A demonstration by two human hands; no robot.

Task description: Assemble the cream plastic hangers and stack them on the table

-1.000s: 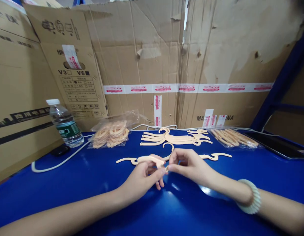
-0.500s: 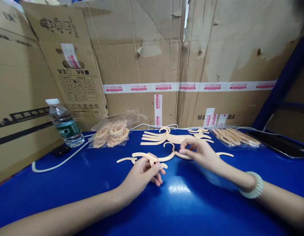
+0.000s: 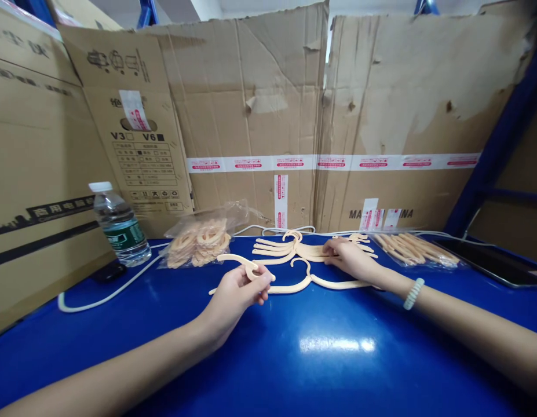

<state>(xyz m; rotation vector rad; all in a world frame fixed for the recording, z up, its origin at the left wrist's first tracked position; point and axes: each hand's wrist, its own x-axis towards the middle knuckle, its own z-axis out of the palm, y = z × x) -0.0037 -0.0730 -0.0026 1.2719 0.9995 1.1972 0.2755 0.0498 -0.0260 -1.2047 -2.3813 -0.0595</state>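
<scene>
My left hand (image 3: 240, 289) is closed on a thin beige hanger piece (image 3: 237, 260) and holds it just above the blue table (image 3: 294, 359). A whole beige hanger (image 3: 311, 282) lies flat on the table between my hands. My right hand (image 3: 349, 258) reaches farther back and rests on the stack of beige hangers (image 3: 285, 250) near the cardboard wall. Its fingers lie curled over the stack's right side, and I cannot tell whether they grip one. A pale bead bracelet (image 3: 412, 293) sits on my right wrist.
A water bottle (image 3: 119, 225) stands at the left, with a white cable (image 3: 107, 292) running past it. A plastic bag of beige rings (image 3: 201, 237) lies behind my left hand. Another bag of beige sticks (image 3: 413, 249) and a dark tablet (image 3: 496, 260) lie at right. Cardboard boxes (image 3: 268, 116) wall the back.
My hands have parted. The right hand let go of the hanger in front and moved back onto the stack. The left hand lifted its piece slightly up and left.
</scene>
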